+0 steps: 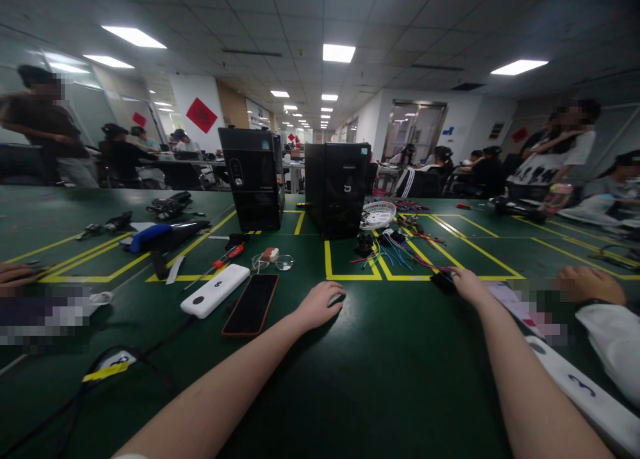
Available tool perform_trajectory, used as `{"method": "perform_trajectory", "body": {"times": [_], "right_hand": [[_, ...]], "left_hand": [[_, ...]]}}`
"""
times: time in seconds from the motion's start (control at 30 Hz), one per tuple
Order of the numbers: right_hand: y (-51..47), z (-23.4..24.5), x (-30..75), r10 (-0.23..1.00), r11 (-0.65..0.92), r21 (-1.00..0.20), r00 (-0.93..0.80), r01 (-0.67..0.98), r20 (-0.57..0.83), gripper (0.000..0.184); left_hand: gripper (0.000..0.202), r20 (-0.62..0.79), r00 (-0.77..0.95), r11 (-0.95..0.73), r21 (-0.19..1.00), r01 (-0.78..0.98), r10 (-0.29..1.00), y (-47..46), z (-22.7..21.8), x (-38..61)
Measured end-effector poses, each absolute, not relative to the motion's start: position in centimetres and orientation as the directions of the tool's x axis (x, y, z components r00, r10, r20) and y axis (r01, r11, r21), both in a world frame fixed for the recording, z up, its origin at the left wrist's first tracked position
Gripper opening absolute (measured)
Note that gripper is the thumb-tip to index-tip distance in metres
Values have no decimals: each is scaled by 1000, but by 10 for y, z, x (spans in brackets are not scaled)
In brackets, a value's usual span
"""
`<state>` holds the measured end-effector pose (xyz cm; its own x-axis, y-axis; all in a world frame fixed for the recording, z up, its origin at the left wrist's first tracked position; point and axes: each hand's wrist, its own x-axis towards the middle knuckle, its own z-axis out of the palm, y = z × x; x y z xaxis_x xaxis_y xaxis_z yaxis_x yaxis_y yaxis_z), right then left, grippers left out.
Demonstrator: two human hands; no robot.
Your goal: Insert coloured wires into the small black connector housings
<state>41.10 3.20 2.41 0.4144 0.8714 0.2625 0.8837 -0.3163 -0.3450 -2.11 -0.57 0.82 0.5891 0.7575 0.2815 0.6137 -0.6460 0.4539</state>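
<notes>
My left hand (320,304) rests on the green table (400,366), fingers loosely bent and slightly apart, with nothing visible in them. To its left lie a dark phone in an orange-brown case (251,304) and a white power bank (216,290) marked 8. My right hand (469,287) is further right, its fingers closed at a black piece (443,281) on the end of a coloured wire bundle (423,262). The exact shape of that piece is partly hidden by my fingers.
Two black computer towers (345,192) stand ahead. Near them are a white basket (379,216), glasses (285,263) and a red-handled screwdriver (229,256). Another white power bank (575,382) lies beside my right forearm. A co-worker's hand (590,286) is at the right.
</notes>
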Motion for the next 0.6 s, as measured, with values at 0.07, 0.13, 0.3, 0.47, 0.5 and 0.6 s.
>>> {"method": "perform_trajectory", "body": {"times": [0.07, 0.13, 0.3, 0.47, 0.5, 0.6], "right_hand": [[31, 20, 416, 818, -380, -378, 497, 845, 288, 41], [30, 17, 422, 792, -416, -389, 538, 822, 290, 47], [25, 12, 435, 809, -424, -352, 523, 835, 268, 39], [19, 17, 434, 796, -488, -285, 554, 825, 244, 28], [18, 18, 433, 796, -503, -274, 563, 820, 222, 25], [16, 21, 433, 812, -516, -262, 563, 815, 154, 18]], "left_hand": [[27, 279, 590, -645, 454, 614, 758, -5, 8, -21], [27, 285, 590, -649, 452, 612, 755, -5, 8, -20], [27, 281, 591, -648, 453, 613, 756, -5, 7, -20], [27, 289, 593, -654, 450, 608, 751, -5, 6, -20], [27, 291, 592, -654, 449, 609, 751, -4, 6, -20], [27, 296, 587, -652, 450, 611, 754, -5, 6, -20]]}}
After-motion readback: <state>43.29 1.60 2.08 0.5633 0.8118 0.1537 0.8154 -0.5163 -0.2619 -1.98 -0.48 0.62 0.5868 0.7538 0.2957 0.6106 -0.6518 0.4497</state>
